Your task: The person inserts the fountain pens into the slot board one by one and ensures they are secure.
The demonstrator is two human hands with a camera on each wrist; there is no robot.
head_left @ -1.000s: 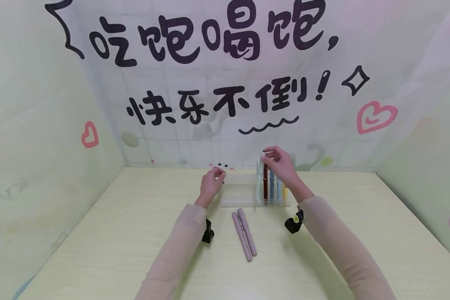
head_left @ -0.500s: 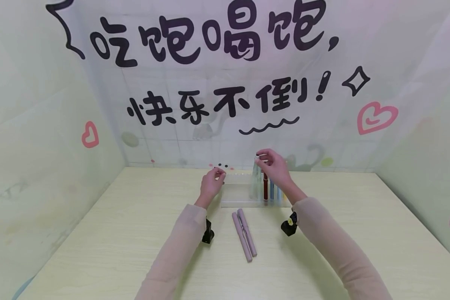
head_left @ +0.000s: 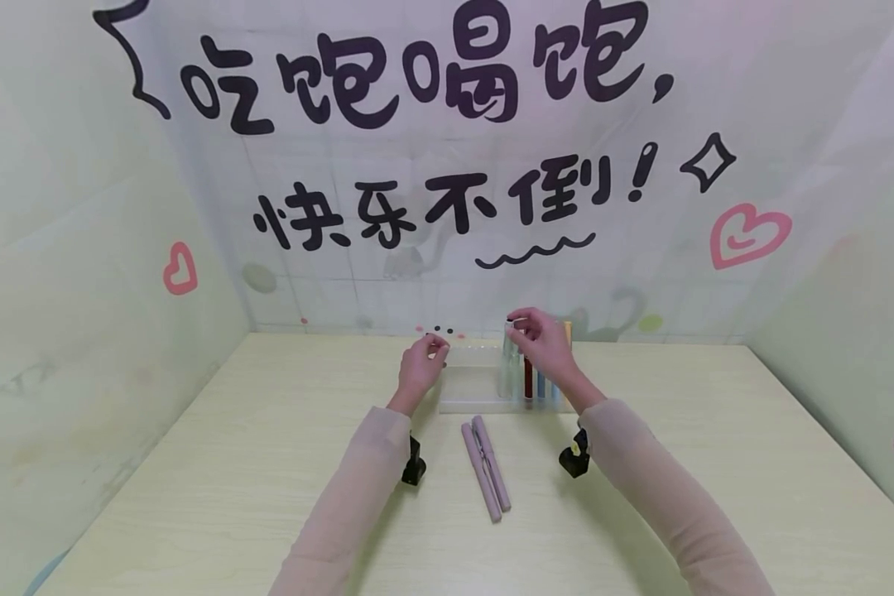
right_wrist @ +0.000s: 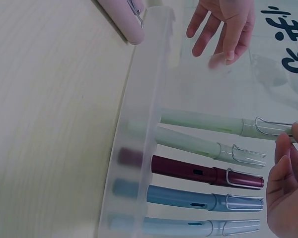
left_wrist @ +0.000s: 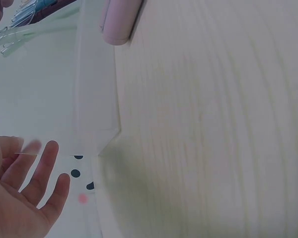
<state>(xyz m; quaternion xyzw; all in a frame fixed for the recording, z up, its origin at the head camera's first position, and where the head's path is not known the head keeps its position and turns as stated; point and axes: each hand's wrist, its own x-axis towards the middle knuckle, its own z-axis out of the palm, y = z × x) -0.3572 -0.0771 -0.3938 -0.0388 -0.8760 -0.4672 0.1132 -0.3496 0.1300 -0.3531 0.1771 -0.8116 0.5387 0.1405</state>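
Observation:
My right hand [head_left: 547, 343] pinches the clipped cap end of a pale green pen [right_wrist: 203, 121]. That pen's lower end sits behind the front lip of a clear pen stand [head_left: 468, 406]. Beside it in the stand lean a second pale green pen [right_wrist: 188, 144], a dark red pen [right_wrist: 184, 168], a blue pen [right_wrist: 181, 195] and a light blue pen [right_wrist: 179, 226]. A yellow pen [head_left: 569, 330] shows at the right end in the head view. With thumb and fingertips my left hand [head_left: 420, 370] holds the stand's left upper edge.
Two lilac pens [head_left: 481, 472] lie side by side on the pale wooden table [head_left: 253, 488], in front of the stand. A printed backdrop [head_left: 358, 281] rises behind the table, and pale side walls flank it.
My right hand has moved left and then down with the pale green pen, setting its lower end into the stand left of the other pens. The left hand stays put.

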